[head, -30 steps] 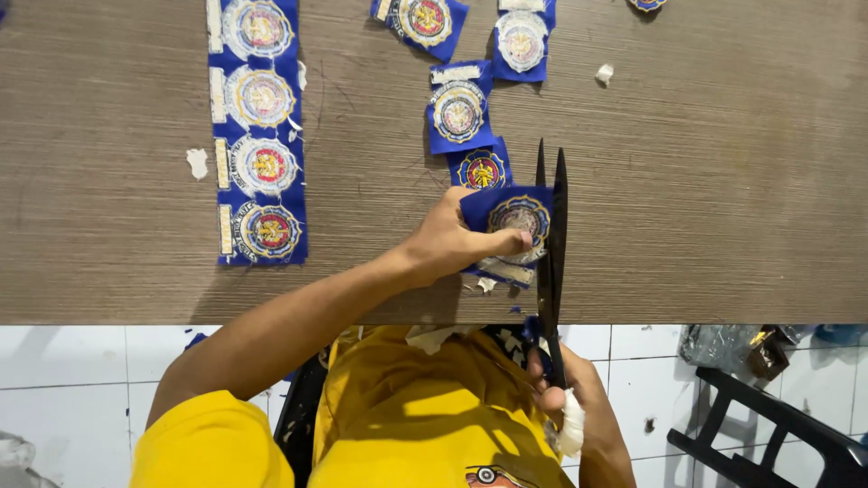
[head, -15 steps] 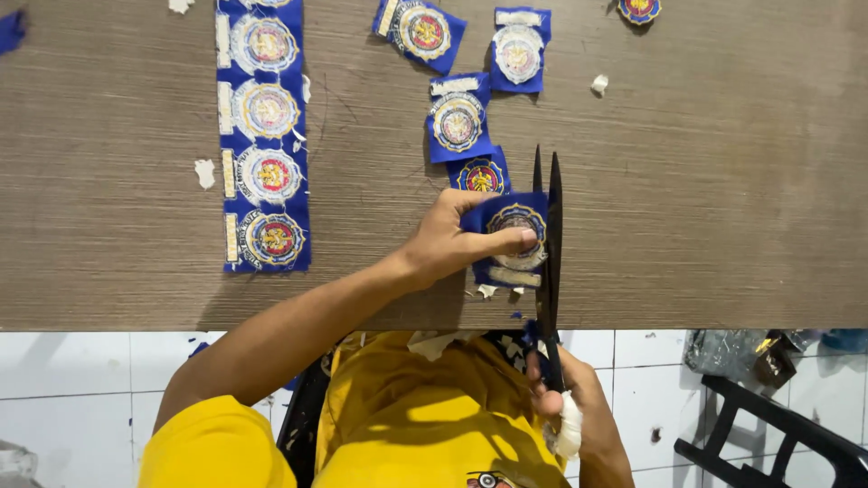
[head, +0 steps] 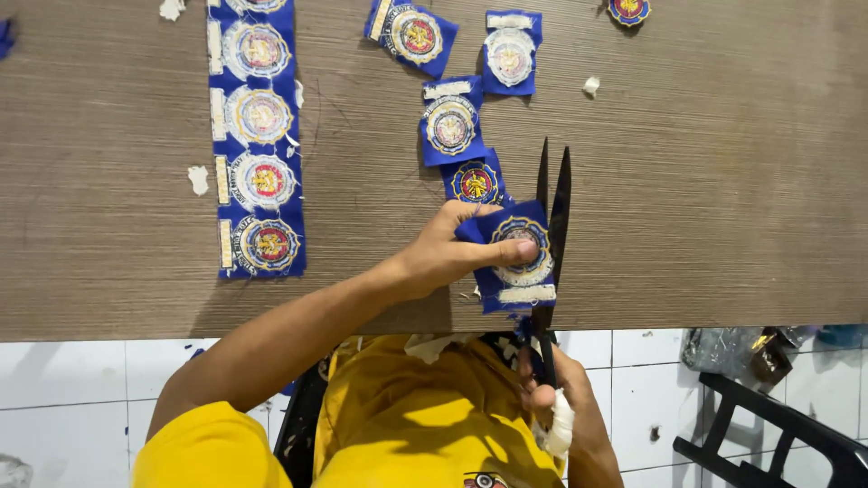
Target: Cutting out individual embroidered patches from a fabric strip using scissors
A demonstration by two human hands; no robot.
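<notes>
My left hand [head: 452, 253] pinches a blue fabric piece with a round embroidered badge [head: 517, 258] just over the table's near edge. Black scissors [head: 551, 217] stand along the piece's right side with blades slightly apart, points away from me. My right hand [head: 556, 407], with a white bandage on one finger, grips the scissor handles below the table edge. A long blue strip of several round badges [head: 258, 136] lies to the left.
Several cut blue badge pieces [head: 449, 122] lie on the brown table [head: 723, 181] beyond my hands, with small white scraps [head: 198, 178]. White tiled floor, a black chair frame [head: 768, 434] and my yellow shirt show below the table edge.
The view has shifted slightly downward. Hands, scissors and the held badge piece stay in nearly the same pose at the table edge.
</notes>
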